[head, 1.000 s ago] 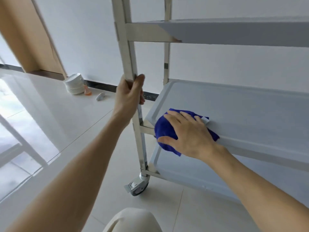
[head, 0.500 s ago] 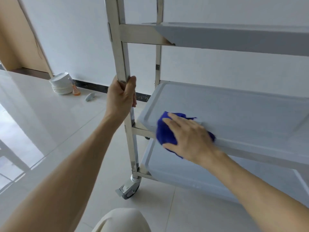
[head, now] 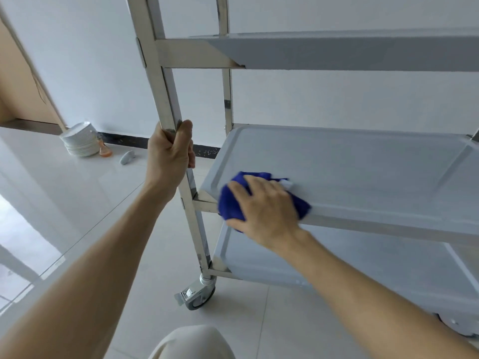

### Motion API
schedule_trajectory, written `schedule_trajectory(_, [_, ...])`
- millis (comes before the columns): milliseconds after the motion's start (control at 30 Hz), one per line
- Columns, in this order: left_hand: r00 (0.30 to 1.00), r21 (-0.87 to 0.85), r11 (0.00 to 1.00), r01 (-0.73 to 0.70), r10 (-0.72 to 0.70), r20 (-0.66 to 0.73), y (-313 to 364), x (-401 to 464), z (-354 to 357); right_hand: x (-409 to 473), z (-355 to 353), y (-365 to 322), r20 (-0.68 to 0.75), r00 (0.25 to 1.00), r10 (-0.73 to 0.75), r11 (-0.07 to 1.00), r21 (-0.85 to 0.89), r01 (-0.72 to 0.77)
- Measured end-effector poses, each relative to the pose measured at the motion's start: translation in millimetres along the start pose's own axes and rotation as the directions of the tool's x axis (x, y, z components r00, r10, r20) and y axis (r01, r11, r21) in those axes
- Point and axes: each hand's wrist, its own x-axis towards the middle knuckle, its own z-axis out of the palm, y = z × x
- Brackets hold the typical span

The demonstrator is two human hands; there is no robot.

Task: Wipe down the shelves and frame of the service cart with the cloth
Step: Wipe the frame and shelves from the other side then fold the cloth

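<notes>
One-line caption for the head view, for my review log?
Left hand grips the cart post; right hand presses blue cloth on middle shelf.

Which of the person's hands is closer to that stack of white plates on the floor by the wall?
The left hand, gripping the steel cart post, is nearer the stack of white plates. The right hand presses the blue cloth on the grey middle shelf, farther away.

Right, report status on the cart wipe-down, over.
Left hand grips steel cart upright. Right hand presses blue cloth flat on grey middle shelf, near-left corner. Nothing obstructing.
</notes>
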Motion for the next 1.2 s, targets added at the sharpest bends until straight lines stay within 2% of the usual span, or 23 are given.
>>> schedule_trajectory(133, [1.0,0.011,1.0,0.015,-0.016,0.018,1,3,-5,15,9,-15,0.036,0.998,-0.049,0.999,0.007,0.049])
schedule_trajectory(267, [1.0,0.033,0.999,0.018,-0.019,0.005,-3,3,-3,-25,-8,42,-0.003,0.998,-0.06,0.997,0.046,0.06])
schedule_trajectory(467, [0.999,0.044,0.998,0.035,-0.035,0.002,-4,3,-2,-129,-48,170,-0.1,0.993,0.057,0.996,-0.057,-0.063])
schedule_trajectory(600, [1.0,0.128,0.992,0.013,-0.015,0.011,-1,0,0,-178,-79,228,-0.001,0.972,0.233,0.972,-0.012,-0.233])
schedule_trajectory(667, [0.998,0.196,0.98,-0.03,0.04,-0.045,-3,-2,-2,-183,-80,235,0.011,0.968,0.251,0.968,0.003,-0.251])
schedule_trajectory(767, [0.955,0.236,0.972,0.011,0.06,-0.29,-11,-13,-6,-181,-74,235,-0.025,0.978,0.208,0.978,0.012,-0.208])
schedule_trajectory(800, [0.94,0.28,0.96,0.017,0.08,-0.333,-11,-22,-3,-181,-72,235,-0.042,0.981,0.187,0.982,0.007,-0.187])
schedule_trajectory(833, [0.938,0.319,0.947,-0.032,0.138,-0.317,-10,-34,7,-181,-70,235,-0.058,0.984,0.167,0.986,0.001,-0.168])
schedule_trajectory(867, [0.942,0.339,0.932,-0.128,0.221,-0.252,-6,-47,21,-180,-69,234,-0.073,0.986,0.15,0.989,-0.003,-0.15])
schedule_trajectory(933, [0.944,0.305,0.896,-0.322,0.328,0.032,8,-70,65,-179,-66,231,-0.107,0.987,0.123,0.992,-0.012,-0.125])
schedule_trajectory(1000, [0.875,0.3,0.848,-0.437,0.323,0.361,14,-79,111,-176,-64,227,-0.131,0.985,0.112,0.993,-0.015,-0.115])
schedule_trajectory(1067, [0.796,0.403,0.772,-0.491,0.209,0.569,10,-78,156,-173,-64,222,-0.141,0.984,0.113,0.993,-0.005,-0.115])
schedule_trajectory(1100, [0.764,0.478,0.722,-0.5,0.108,0.636,5,-77,174,-172,-64,220,-0.141,0.984,0.112,0.993,-0.005,-0.114])
schedule_trajectory(1200, [0.687,0.626,0.6,-0.498,-0.168,0.707,-12,-73,207,-166,-60,212,-0.129,0.986,0.109,0.993,-0.028,-0.113])
